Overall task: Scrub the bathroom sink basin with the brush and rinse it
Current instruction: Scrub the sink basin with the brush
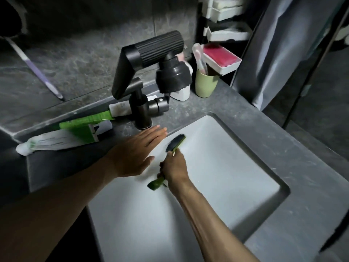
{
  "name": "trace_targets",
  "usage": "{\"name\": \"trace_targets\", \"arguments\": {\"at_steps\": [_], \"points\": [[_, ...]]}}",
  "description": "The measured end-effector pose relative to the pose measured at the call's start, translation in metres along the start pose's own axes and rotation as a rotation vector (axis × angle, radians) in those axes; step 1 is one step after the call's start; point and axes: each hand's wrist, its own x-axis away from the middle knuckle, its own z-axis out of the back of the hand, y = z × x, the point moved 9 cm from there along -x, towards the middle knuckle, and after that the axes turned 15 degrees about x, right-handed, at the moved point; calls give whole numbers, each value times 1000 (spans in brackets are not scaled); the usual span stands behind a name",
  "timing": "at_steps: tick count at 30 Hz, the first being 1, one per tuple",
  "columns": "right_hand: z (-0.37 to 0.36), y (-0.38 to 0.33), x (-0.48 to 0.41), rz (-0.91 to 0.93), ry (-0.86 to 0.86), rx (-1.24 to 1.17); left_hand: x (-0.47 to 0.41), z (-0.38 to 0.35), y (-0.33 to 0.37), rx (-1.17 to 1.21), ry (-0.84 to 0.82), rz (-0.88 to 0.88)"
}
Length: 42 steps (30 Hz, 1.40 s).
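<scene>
Sink basin (pixel 217 176), white and rectangular, sat sunk into a grey stone counter (pixel 188 110), filling the lower middle of the head view. The brush (pixel 176 144) lay inside it near the far left corner, its dark bristle head blurred and pointed toward the black faucet (pixel 143 72). The right hand (pixel 174 168) had its fingers curled tight round the green handle, whose end stuck out below the fist. The left hand (pixel 136 154) was held flat, fingers straight and close together, over the basin's left rim near the faucet's foot; whether it pressed on the rim could not be told.

By the look of it this was the scrubbing step, worked at one corner, with rinsing not yet begun: no water showed at the spout. The next move probably called for firm strokes carried over the floor and the right and near walls, then a reach to the faucet lever (pixel 160 106), which the left hand sat close to.

Its surface looked smooth, pale and even, with no foam or obvious grime, though the dim light hid fine marks.
</scene>
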Motion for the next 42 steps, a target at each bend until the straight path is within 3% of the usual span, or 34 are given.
{"name": "trace_targets", "arguments": {"at_steps": [2, 5, 6, 8, 10, 11, 12, 15, 18, 19, 22, 23, 27, 29, 31, 34, 35, 39, 40, 42], "points": [[24, 1, -7, -32, -5, -43, -1, 2, 1, -9, 5, -3], [70, -24, -31, 50, 237, -35, -3, 2, 2, 26, 8, -13], [65, -30, -31, 68, 246, 45, -3, 1, 1, 22, 0, -16], [23, -15, -14, 22, 74, 226, -4, -1, 0, 20, -7, -10], [-19, 15, 13, -62, -209, 273, -4, -1, 0, 24, 5, -2], [-21, 22, 16, -74, -252, 255, -5, 0, 0, 23, 11, -5], [-11, 23, 8, -66, -207, 220, -5, 1, 2, 24, 17, -13], [53, 0, -44, -34, 204, 85, -5, 3, 4, 50, 24, -26], [63, -31, -44, 76, 318, 68, -6, 3, 3, 44, 19, -23], [50, -26, -36, 62, 274, 121, -6, 3, 3, 41, 21, -26], [-12, 14, 0, -110, -114, 164, -6, 5, 2, -13, 50, -15], [-15, 22, 3, -142, -161, 159, -6, 6, 2, -23, 51, -7], [52, -8, -44, -3, 220, 114, -6, 10, 7, 17, 40, -21], [69, -30, -48, 75, 333, 111, -7, 9, 7, 33, 29, -33], [49, -26, -33, 50, 245, 154, -7, 9, 6, 39, 30, -31], [-7, 19, -4, -106, -106, 170, -6, 10, 4, -13, 58, -35], [-6, 23, -4, -101, -101, 170, -7, 11, 4, -21, 58, -40], [59, -20, -41, 54, 285, 168, -7, 9, 4, 12, 61, -52], [67, -29, -44, 77, 336, 181, -7, 8, 3, 11, 57, -59], [56, -24, -42, 51, 277, 200, -7, 7, 3, 0, 53, -61]]}}
